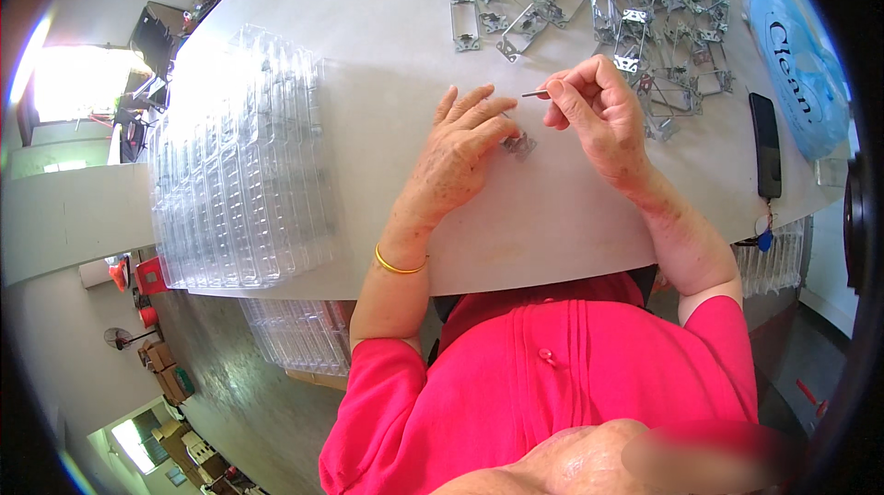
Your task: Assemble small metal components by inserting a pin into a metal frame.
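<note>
My left hand (460,159), with a yellow bangle at its wrist, is over the table with its outer fingers spread. A small grey metal bracket (521,145) sits at its index fingertip, seemingly gripped there. The thumb is hidden under the hand, and part of the bracket is covered by the fingers. To the right, my right hand (603,122) is closed in a pinch. Between its thumb and index finger sticks out a thin dark metal strip (532,93), pointing left toward the left hand. The strip and the bracket are apart.
Many metal bracket frames (465,21) lie loose and heaped across the far side of the pale table (387,90). Stacked clear plastic trays (244,163) stand at the left. At the right are a black phone (765,145) and a blue plastic bag (794,71).
</note>
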### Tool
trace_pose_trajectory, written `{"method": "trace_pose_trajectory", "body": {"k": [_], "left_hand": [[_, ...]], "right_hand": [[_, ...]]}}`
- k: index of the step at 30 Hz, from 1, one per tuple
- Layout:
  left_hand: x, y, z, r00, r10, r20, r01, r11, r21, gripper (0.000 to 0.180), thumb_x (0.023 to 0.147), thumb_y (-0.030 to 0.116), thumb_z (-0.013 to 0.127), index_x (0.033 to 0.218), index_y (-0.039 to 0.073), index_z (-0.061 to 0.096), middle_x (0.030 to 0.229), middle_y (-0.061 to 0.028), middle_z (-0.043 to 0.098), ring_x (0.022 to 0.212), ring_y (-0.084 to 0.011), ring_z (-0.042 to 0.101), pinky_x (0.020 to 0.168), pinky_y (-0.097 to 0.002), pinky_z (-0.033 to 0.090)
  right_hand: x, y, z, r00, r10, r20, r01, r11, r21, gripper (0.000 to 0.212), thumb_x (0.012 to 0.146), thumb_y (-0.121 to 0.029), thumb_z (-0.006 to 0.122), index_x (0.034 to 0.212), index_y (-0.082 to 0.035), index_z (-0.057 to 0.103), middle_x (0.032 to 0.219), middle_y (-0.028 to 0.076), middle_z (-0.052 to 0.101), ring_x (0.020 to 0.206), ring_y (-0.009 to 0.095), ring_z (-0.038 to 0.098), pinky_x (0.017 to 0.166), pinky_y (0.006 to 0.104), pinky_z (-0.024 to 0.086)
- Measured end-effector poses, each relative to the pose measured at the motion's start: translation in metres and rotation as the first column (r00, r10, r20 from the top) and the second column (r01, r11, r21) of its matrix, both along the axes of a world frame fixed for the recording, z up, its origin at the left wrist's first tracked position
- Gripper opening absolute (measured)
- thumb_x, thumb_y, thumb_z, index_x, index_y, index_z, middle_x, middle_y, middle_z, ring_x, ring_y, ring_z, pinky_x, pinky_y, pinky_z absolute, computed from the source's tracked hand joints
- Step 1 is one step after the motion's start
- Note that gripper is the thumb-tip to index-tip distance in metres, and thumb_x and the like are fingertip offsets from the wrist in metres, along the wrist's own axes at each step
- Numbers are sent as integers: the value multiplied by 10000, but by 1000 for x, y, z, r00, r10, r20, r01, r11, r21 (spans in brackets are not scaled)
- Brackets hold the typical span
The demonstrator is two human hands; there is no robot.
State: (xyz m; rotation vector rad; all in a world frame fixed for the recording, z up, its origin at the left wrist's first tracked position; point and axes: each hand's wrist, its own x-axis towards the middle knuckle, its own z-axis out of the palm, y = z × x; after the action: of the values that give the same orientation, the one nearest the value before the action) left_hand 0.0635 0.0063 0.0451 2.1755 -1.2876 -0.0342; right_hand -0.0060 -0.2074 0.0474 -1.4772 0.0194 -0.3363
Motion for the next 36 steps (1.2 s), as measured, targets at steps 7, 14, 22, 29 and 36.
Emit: {"method": "trace_pose_trajectory", "body": {"k": [7, 14, 22, 29, 36], "left_hand": [[0, -3, -4, 978, 208, -14, -207, 958, -197, 254, 833, -85, 573, 1035, 41, 662, 1132, -128, 672, 1089, -302, 629, 996, -407, 477], [-13, -9, 0, 982, 167, -92, -177, 979, -103, 155, 846, 82, 729, 973, 31, 655, 757, -92, 635, 633, -231, 613, 610, -342, 497], [-10, -5, -8, 979, 111, -168, -133, 983, -126, 99, 856, 81, 719, 918, 19, 673, 755, -125, 654, 627, -244, 630, 611, -355, 511], [-11, -6, 9, 624, 93, -776, -355, 918, -176, 110, 993, 20, 595, 1000, -27, 694, 793, -34, 669, 692, -93, 647, 628, -243, 531], [-3, 4, 6, 466, -131, -875, -302, 906, -297, 154, 1016, 88, 623, 1068, -51, 664, 873, -74, 677, 713, -131, 665, 680, -257, 555]], "right_hand": [[1, 1, 0, 999, -17, -29, 17, 1000, 5, 161, 1011, -167, 668, 972, -61, 554, 913, 52, 714, 724, 58, 643, 661, 216, 541], [2, 0, -2, 999, -17, -51, 17, 1000, -3, 165, 1004, -167, 677, 963, -63, 555, 898, 49, 712, 716, 56, 641, 647, 213, 531], [4, -2, -7, 998, -1, -71, -1, 1000, -26, 166, 1007, -180, 675, 967, -67, 560, 905, 43, 712, 725, 64, 645, 636, 216, 521], [8, -4, -10, 993, -6, -122, 8, 1000, 17, 187, 1024, -229, 648, 997, -63, 567, 1065, 82, 706, 776, 88, 670, 628, 239, 533], [9, -12, -2, 939, 213, -268, -121, 939, 321, 191, 1056, -264, 592, 1032, -76, 564, 1126, 93, 683, 761, 81, 635, 652, 252, 540]]}}
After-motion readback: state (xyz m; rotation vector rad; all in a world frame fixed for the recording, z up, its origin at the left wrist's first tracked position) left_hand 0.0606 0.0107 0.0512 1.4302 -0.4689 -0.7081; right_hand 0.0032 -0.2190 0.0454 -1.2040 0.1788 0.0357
